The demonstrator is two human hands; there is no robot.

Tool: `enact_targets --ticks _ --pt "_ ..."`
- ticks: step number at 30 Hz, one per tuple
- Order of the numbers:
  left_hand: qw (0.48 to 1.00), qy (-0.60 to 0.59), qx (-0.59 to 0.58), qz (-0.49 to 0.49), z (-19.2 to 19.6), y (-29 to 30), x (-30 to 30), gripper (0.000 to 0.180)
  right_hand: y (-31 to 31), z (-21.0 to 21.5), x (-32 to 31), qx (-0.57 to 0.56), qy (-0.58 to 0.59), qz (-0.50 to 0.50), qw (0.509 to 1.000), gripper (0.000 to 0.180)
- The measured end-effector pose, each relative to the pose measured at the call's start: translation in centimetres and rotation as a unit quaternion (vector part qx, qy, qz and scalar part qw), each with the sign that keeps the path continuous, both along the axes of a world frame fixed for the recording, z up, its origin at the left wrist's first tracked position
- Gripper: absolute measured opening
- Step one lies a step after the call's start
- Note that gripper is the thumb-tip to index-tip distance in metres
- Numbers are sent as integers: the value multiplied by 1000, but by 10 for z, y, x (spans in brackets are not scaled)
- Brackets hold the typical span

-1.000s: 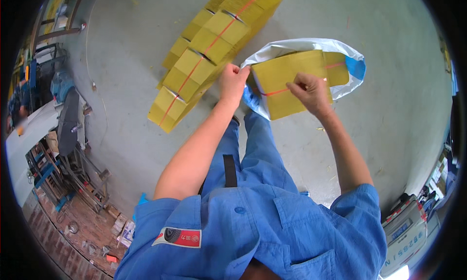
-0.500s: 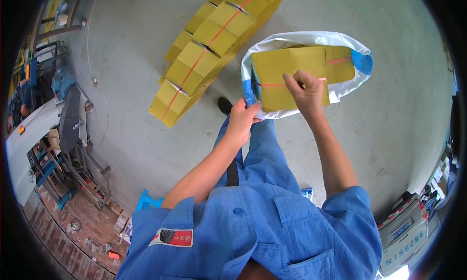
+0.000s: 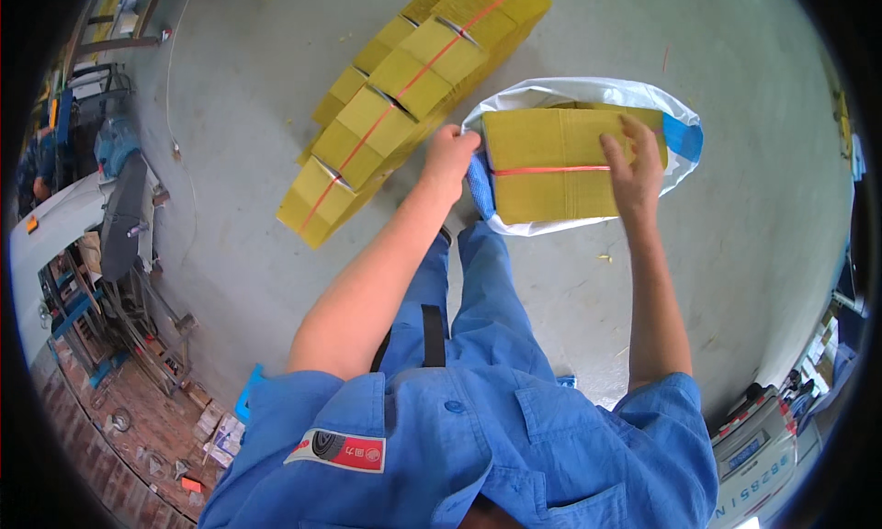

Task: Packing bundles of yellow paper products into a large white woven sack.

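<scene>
A white woven sack [image 3: 524, 93] with blue bands stands with its mouth spread wide. Inside it sits a bundle of yellow cardboard boxes [image 3: 551, 139], bound by a red strap [image 3: 542, 170]; another yellow piece shows partly behind. At the left side of the mouth, my left hand [image 3: 448, 164] is closed on the sack's rim, beside the blue band. My right hand [image 3: 636, 173] is over the right end of the bundle with its fingers apart, near the strap's end. Whether its fingertips touch the cardboard I cannot tell.
Several more strapped yellow cardboard bundles [image 3: 377, 116] stand in a slanting row on the grey floor [image 3: 276, 290], left of the sack. Farther left are a machine with a dark guard [image 3: 124, 217] and a metal rack. A pale vehicle [image 3: 758, 446] stands at the lower right.
The bundle has settled flatter into the sack. My right hand has let go of the strap and moved right, fingers opening. My left hand has shifted farther along the sack's rim.
</scene>
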State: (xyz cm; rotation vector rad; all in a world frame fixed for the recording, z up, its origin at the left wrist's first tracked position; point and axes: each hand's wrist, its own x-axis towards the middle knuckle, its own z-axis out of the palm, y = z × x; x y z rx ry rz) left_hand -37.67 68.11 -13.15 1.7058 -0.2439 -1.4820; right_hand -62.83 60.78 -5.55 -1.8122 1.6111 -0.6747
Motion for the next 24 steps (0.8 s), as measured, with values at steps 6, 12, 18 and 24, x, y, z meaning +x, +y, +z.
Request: enact_targets --ticks 6,12,18,24 --pt "996 -36 -73 25 32 0 -20 12 -26 -21 -25 265 -171 -93 944 75" --pt "987 -21 -134 82 45 6 -15 12 -35 -30 -39 327 -328 -102 880 69" --pt "993 -25 -106 45 44 9 -14 12 -20 -16 -6 376 -219 -5 900 60" --pt "987 -9 -159 4 48 20 -6 22 -24 -21 -10 398 -284 -15 872 63"
